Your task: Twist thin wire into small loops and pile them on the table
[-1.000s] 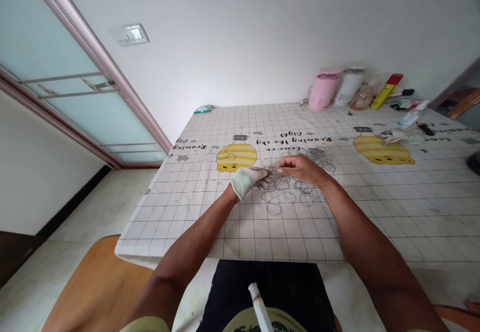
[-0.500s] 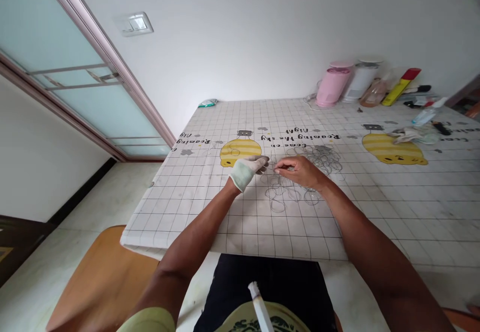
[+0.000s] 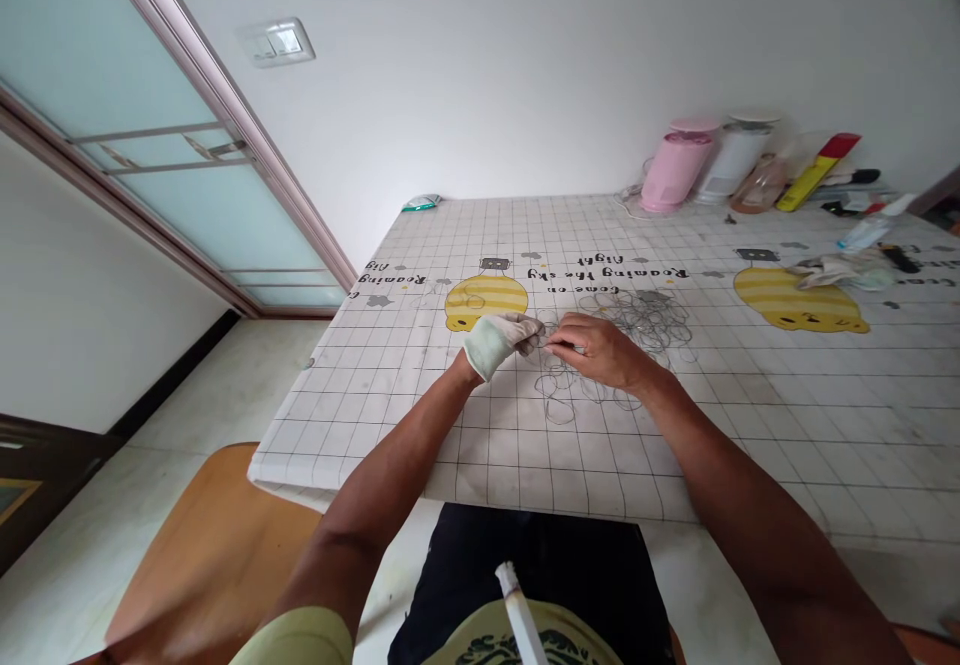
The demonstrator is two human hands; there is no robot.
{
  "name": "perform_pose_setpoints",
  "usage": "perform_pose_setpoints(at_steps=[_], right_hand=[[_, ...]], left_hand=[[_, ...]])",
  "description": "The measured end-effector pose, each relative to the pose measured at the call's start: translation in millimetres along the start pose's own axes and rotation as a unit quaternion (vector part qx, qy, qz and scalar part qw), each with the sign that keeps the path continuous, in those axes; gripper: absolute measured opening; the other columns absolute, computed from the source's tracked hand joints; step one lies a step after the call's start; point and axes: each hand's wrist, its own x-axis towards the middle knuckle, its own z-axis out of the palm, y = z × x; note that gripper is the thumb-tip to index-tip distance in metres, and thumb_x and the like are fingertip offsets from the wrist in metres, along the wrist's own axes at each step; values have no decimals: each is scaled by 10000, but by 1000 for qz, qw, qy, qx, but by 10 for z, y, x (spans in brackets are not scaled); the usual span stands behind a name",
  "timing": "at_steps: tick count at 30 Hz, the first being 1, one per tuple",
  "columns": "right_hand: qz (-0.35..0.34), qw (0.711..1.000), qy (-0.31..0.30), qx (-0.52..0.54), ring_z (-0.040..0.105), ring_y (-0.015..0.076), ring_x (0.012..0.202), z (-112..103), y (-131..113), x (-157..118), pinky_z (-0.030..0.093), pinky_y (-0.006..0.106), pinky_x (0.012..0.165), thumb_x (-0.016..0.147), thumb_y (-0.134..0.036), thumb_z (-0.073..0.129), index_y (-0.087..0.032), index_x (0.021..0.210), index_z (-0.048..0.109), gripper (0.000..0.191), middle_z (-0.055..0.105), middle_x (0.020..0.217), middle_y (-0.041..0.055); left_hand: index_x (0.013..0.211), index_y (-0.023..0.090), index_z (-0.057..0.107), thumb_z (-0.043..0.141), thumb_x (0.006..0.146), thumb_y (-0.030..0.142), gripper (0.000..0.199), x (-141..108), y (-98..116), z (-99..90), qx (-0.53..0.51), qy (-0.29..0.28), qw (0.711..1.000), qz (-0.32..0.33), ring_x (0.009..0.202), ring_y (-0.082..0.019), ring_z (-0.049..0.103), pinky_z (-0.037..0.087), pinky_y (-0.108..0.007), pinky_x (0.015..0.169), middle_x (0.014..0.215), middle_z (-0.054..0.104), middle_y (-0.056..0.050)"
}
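Note:
My left hand (image 3: 510, 337), in a white and pale green work glove, is closed at the fingertips above the table. What looks like a thin grey wire ring is pinched there, though the glove hides much of it. Close against it, my bare right hand (image 3: 596, 350) pinches thumb and forefinger at the same spot. A loose tangle of thin grey wire rings (image 3: 660, 325) spreads beneath and beyond my right hand. Several single rings (image 3: 559, 409) lie nearer to me.
The table has a white checked cloth (image 3: 352, 415) with printed yellow balloons. Along the wall stand a pink cylinder (image 3: 677, 170), a white cylinder (image 3: 735, 163), a bottle (image 3: 759, 185) and a yellow-red box (image 3: 817, 173). A glove (image 3: 840, 270) lies at right. An orange chair (image 3: 217, 545) is at lower left.
My right hand has moved slightly left, its fingertips now up against the left ones. The gloved hand stays nearly in place, and the view has shifted a little.

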Motion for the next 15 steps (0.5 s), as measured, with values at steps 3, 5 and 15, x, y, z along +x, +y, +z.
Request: perform_pose_setpoints(at_steps=[3, 5, 15], right_hand=[[-33, 998, 11, -56, 575, 249, 846, 2, -46, 6, 494, 422, 773, 1071, -366, 507, -257, 897, 748, 317, 649, 812, 74], [-43, 996, 12, -77, 558, 249, 836, -10, -78, 3, 498, 431, 780, 1086, -355, 476, -251, 882, 741, 351, 631, 806, 78], [-54, 995, 13, -79, 568, 245, 849, -46, -27, -25, 520, 427, 760, 1086, -338, 482, -255, 915, 747, 326, 634, 837, 79]], left_hand=[[772, 124, 684, 741, 870, 365, 266, 0, -1, -6, -31, -1, 999, -22, 577, -96, 543, 415, -238, 576, 662, 615, -24], [775, 122, 678, 748, 871, 358, 264, -15, 20, -5, -45, -9, 998, -38, 570, -90, 540, 392, -230, 559, 665, 614, -24], [806, 101, 706, 829, 802, 386, 311, -48, 64, -36, -35, -49, 996, -66, 552, -78, 521, 285, -212, 485, 686, 614, -33]])
